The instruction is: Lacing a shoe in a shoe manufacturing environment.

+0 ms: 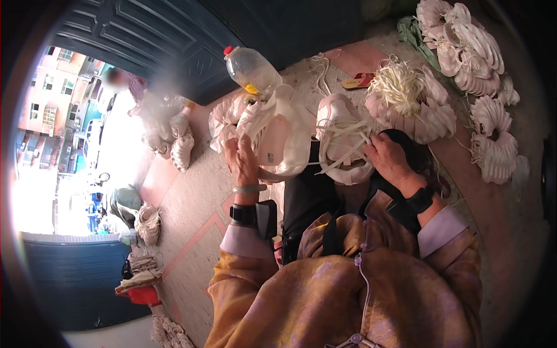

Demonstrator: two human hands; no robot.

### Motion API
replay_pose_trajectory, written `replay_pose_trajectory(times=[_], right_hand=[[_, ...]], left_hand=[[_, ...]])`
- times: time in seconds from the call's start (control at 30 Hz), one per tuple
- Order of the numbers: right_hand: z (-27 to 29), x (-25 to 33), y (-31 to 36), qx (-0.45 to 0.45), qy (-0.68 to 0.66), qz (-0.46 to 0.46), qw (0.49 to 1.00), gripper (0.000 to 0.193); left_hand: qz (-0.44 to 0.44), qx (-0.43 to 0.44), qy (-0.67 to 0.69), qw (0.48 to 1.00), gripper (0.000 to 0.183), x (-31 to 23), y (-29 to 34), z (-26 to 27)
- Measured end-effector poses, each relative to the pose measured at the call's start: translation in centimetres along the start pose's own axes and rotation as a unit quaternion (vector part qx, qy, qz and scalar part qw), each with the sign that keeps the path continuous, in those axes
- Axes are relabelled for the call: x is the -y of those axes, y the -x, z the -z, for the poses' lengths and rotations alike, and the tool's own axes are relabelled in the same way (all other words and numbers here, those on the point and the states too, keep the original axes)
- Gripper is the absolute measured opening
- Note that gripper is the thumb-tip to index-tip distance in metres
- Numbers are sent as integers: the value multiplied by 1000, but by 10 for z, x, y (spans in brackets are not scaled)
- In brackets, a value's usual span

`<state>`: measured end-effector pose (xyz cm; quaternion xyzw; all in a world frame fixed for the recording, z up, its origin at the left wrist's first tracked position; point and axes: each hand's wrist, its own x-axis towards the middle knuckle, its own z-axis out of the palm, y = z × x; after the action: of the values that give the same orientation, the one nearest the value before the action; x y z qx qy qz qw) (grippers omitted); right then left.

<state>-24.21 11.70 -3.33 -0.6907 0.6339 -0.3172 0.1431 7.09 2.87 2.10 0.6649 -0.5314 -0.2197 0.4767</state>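
My left hand (241, 159), wearing a bracelet, is closed on the left edge of a pale shoe upper (283, 136) whose open inside faces up. Over my lap lies a second upper (335, 119), pinkish white, with loose white laces crossing its front. At its right side my right hand (390, 159) has its fingers pinched on a white shoelace (361, 138); the fingertips are partly hidden. A lace strand stretches between the two uppers. Behind my left hand sits a bunch of similar uppers (223, 119).
A clear plastic bottle (252, 69) with a red cap stands beyond the uppers. Right of my lap are a bundle of cream laces (397, 84) and a red insole-like piece (358, 81). Stacked uppers (464, 49) line the far right; more uppers (168, 127) lie left, near a doorway with a person.
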Motion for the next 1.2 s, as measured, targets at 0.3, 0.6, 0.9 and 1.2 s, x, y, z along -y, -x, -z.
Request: replay_pose_trajectory(times=[0.3, 0.6, 0.9, 1.2], right_hand=[[8, -21, 11, 37, -98, -23, 994, 31], [37, 9, 22, 4, -293, -106, 950, 40], [32, 27, 21, 13, -19, -15, 1000, 75], [24, 52, 22, 8, 42, -16, 999, 74]], left_hand=[[-316, 280, -17, 906, 65, -104, 108, -40], [-516, 444, -52, 730, 33, -78, 141, -78], [-516, 378, 55, 767, 23, -77, 116, -53], [-317, 364, -137, 865, 28, 19, 34, -50]])
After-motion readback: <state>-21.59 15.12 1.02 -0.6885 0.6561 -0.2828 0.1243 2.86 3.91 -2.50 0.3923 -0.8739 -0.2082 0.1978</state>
